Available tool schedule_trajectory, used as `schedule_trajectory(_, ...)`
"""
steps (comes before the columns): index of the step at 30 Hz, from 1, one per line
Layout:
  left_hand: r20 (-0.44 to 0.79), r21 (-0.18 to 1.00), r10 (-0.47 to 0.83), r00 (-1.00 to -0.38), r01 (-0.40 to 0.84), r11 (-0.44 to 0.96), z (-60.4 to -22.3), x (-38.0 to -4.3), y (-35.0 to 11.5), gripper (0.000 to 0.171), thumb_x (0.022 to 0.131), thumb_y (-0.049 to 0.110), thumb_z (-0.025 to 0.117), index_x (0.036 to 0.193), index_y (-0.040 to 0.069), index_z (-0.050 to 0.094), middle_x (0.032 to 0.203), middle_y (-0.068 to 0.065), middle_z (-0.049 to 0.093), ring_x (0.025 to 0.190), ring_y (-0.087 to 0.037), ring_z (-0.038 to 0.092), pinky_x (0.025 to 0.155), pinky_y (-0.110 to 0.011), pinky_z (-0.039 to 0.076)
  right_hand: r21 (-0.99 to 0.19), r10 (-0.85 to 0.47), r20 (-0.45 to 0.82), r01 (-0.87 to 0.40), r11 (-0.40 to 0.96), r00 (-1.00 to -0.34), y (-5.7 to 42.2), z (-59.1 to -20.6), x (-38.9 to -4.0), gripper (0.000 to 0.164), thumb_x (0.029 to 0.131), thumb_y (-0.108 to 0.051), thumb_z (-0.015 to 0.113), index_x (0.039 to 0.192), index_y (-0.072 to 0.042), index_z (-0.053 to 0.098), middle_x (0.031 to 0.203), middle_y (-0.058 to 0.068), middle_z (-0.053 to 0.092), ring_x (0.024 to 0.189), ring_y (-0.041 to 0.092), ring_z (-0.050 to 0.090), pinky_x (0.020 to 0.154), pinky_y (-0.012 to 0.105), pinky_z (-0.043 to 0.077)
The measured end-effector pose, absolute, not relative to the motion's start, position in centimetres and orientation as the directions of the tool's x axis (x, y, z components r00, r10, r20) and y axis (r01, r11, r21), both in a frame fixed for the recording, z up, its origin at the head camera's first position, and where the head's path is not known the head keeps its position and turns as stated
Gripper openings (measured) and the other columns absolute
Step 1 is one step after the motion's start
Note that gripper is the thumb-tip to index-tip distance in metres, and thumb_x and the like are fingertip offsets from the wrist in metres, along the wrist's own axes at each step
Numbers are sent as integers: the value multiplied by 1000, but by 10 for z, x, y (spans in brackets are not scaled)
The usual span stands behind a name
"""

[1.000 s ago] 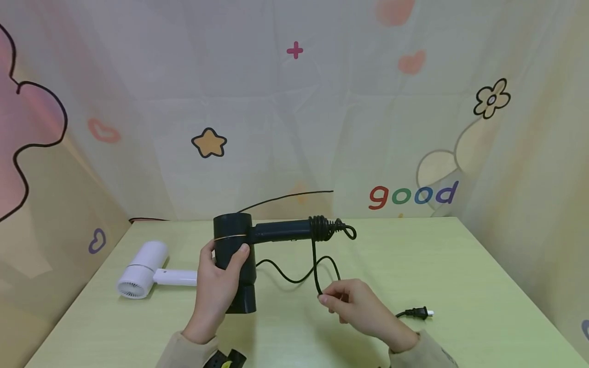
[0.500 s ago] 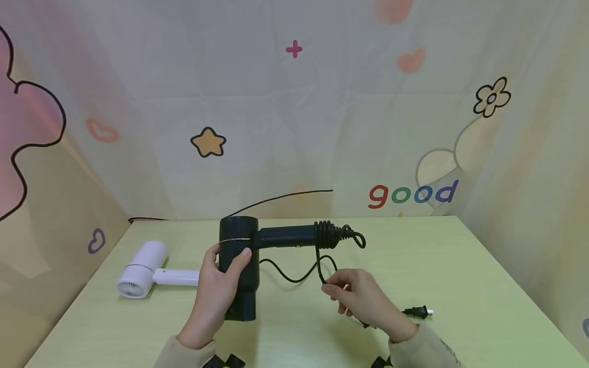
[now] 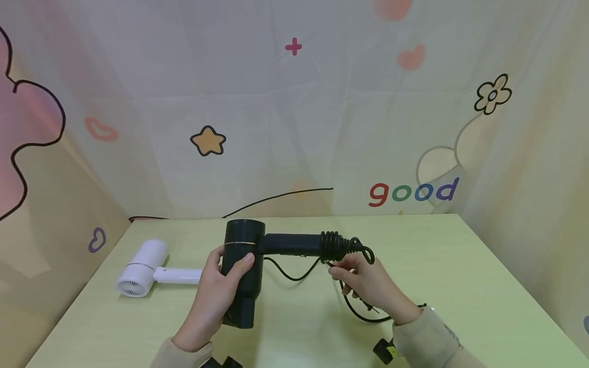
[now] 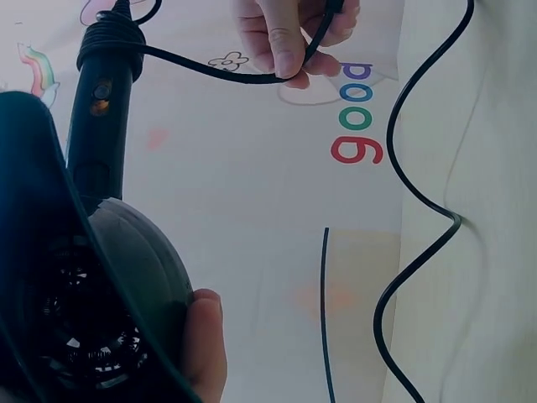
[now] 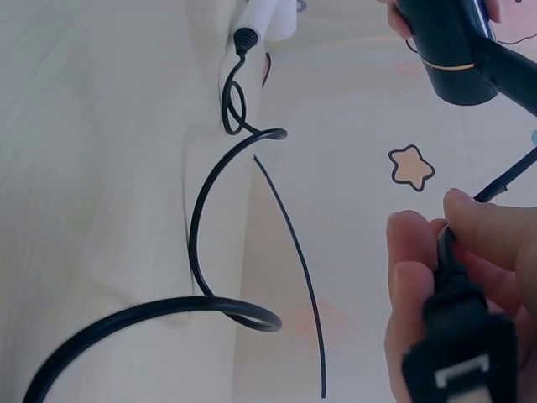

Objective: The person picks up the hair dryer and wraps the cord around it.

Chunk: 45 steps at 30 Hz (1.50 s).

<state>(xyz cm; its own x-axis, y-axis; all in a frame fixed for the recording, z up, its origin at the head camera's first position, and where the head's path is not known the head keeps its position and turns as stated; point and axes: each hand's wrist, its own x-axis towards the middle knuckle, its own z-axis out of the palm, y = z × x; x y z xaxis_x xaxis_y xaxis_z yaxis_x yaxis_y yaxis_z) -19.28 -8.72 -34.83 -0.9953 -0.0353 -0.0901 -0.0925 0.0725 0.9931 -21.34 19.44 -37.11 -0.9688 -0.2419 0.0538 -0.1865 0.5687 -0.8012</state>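
Observation:
My left hand [image 3: 216,291] grips the barrel of a dark hair dryer [image 3: 244,266], thumb across its front. The dryer is held above the table with its handle pointing right. Its black cord [image 3: 332,246] is coiled several times round the handle's end, with a small loop sticking out. Just below those coils, my right hand [image 3: 365,283] pinches the free part of the cord between thumb and fingers. In the right wrist view the cord's plug [image 5: 461,344] hangs by the palm. The left wrist view shows the cord stretched from coil to fingertips [image 4: 288,63].
A white hair dryer [image 3: 142,271] lies on the table [image 3: 299,337] at the left, its handle end hidden behind my left hand. Its black cord [image 5: 201,210] curves across the tabletop to the right. A patterned curtain [image 3: 294,128] stands behind and at the sides.
The dark hair dryer has moved slightly down and right in my left hand. My right hand has risen toward the handle's end, and the stretch of cord between has shortened.

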Motion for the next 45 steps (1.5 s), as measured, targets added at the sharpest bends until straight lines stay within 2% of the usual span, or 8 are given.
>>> schedule_trajectory(6,-90,993,-4,-996,-90,77,-348,-192,-87,69,86,42,66,140,15,31,109,-18,57,80,-21,63,66,-36,52,-803,-225,81,-197,563,-971,201,-366,-218,20,90,-24,64,88,-5,67,72,5,67,52,17,58,47,30,49)
schedule_trajectory(10,-80,994,22,-997,-78,81,-350,-190,-88,65,86,37,67,137,14,34,107,-17,58,79,-22,63,66,-36,52,-773,-249,135,-259,579,-959,205,-358,-218,6,87,-3,58,89,-4,64,66,5,61,51,18,57,48,29,47)
schedule_trajectory(13,-85,992,44,-995,-81,92,-351,-190,-89,64,86,37,68,137,15,35,107,-18,58,80,-23,63,67,-37,52,-759,-267,156,-289,584,-951,209,-354,-219,18,84,8,55,94,-2,65,71,6,63,52,16,55,49,27,46)
schedule_trajectory(17,-103,988,62,-993,-95,120,-353,-190,-90,66,85,38,68,138,16,34,108,-19,58,80,-24,63,67,-39,53,-753,-253,155,-280,596,-955,213,-351,-221,8,89,-6,62,93,-4,69,79,6,68,61,14,58,55,25,50)
schedule_trajectory(20,-114,983,69,-991,-102,154,-355,-190,-91,67,85,39,68,138,17,34,108,-19,56,80,-24,63,66,-39,53,-735,-239,148,-268,622,-960,215,-349,-222,17,90,-23,65,91,-7,71,78,3,67,64,13,57,57,25,49)
schedule_trajectory(23,-116,977,75,-990,-100,187,-356,-190,-91,69,84,39,69,139,16,34,108,-19,54,79,-24,63,65,-39,53,-725,-237,142,-264,637,-961,218,-346,-221,20,89,-28,66,91,-9,72,75,3,65,59,13,55,52,26,48)
schedule_trajectory(35,-66,966,92,-994,-41,254,-362,-190,-90,71,80,39,73,137,17,36,105,-17,58,77,-23,64,64,-37,53,-718,-257,158,-290,633,-953,222,-333,-220,16,89,-26,66,88,-11,70,69,-1,66,60,15,57,56,28,52)
schedule_trajectory(45,-21,936,66,-998,4,352,-369,-191,-89,78,78,43,75,140,18,34,104,-15,58,75,-20,63,62,-35,52,-663,-258,177,-309,682,-950,220,-329,-217,13,87,-27,68,85,-15,72,68,-4,64,62,14,56,55,26,48)
